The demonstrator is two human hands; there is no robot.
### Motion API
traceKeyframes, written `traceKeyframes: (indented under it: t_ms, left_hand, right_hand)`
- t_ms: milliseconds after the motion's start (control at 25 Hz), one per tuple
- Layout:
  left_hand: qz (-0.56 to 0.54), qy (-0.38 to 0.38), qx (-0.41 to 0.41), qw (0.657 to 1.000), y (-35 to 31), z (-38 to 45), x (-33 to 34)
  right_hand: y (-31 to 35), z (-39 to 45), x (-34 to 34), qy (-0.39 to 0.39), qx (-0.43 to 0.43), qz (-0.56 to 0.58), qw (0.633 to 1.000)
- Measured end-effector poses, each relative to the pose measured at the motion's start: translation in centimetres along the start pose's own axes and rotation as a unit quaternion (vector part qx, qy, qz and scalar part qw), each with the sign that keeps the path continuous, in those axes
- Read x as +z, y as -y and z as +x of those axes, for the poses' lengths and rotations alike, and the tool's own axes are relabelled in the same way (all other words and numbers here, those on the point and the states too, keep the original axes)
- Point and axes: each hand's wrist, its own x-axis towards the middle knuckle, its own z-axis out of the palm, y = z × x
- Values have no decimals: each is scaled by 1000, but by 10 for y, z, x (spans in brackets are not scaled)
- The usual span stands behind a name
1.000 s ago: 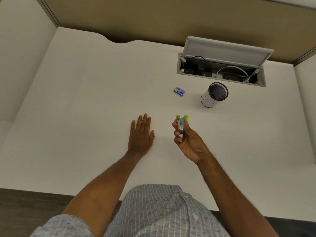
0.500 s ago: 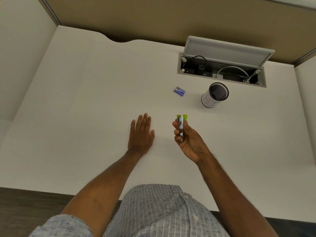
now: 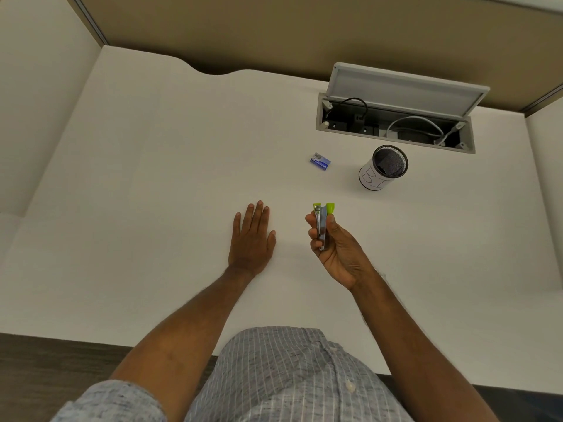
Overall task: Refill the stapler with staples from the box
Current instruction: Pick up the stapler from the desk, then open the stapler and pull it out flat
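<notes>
My right hand [image 3: 333, 249] is shut on a small stapler [image 3: 321, 224] with lime-green ends and a metal middle, held upright above the white desk. The stapler's green top is split into two tips, so it looks hinged apart. My left hand [image 3: 251, 239] lies flat and palm-down on the desk, fingers together, holding nothing. A small blue staple box [image 3: 320, 161] lies on the desk farther back, apart from both hands.
A black mesh cup with a white label [image 3: 383, 171] stands right of the staple box. Behind it an open cable hatch [image 3: 396, 123] with a raised grey lid holds cables and plugs. Partition walls border the white desk [image 3: 152, 178] on three sides.
None apart from a slight shift of the view; both hands hold their places and the stapler stays in my right hand.
</notes>
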Motion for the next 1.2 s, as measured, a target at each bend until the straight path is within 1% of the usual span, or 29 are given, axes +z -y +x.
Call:
traceKeyframes:
  t_ms: [240, 360, 440, 480, 520, 560, 600, 640, 680, 720, 800, 880, 960, 1080, 1120, 1200]
  left_hand:
    - [-21, 20, -12, 1000, -3, 2, -2]
    - [-101, 43, -78, 991, -23, 9, -10]
    - [-209, 38, -128, 969, -45, 13, -22]
    - [-294, 33, -149, 943, -57, 14, -32]
    - [-400, 37, -174, 899, -69, 13, -45]
    - [-508, 58, -199, 836, -81, 11, -60]
    - [-590, 84, -215, 774, -93, 8, -75]
    - [-632, 104, -219, 736, -102, 5, -87]
    - [-646, 117, -216, 723, -109, 1, -95]
    - [-654, 124, -209, 717, -114, -3, -101]
    - [-676, 124, -197, 699, -119, -9, -106]
    - [-697, 131, -196, 677, -119, -11, -107]
    - [-716, 139, -212, 651, -118, -10, -109]
    - [-764, 159, -253, 572, -116, -8, -110]
    - [-773, 165, -263, 554, -117, -9, -112]
    - [-779, 174, -265, 541, -118, -9, -113]
  right_hand:
    - [-1, -2, -2, 22, 13, 32, 999]
    - [-3, -6, -1, 14, 2, 14, 1000]
    - [-6, -7, -1, -1, -15, -6, 1000]
    - [-8, -8, -1, -13, -27, -14, 999]
    - [-10, -9, -2, -29, -40, -16, 999]
    - [-12, -9, -2, -46, -52, -17, 997]
    - [-14, -10, -3, -61, -64, -22, 996]
    - [-15, -11, -4, -68, -75, -36, 994]
    - [-16, -12, -4, -67, -83, -56, 993]
    - [-17, -14, -3, -60, -91, -73, 991]
    - [-18, -18, -3, -54, -101, -93, 989]
    - [-20, -22, -1, -50, -122, -152, 980]
    - [-23, -25, 1, -65, -158, -235, 957]
    - [-21, -27, 7, -116, -216, -322, 914]
    - [-19, -27, 9, -122, -234, -351, 898]
    - [-17, -29, 13, -126, -259, -404, 868]
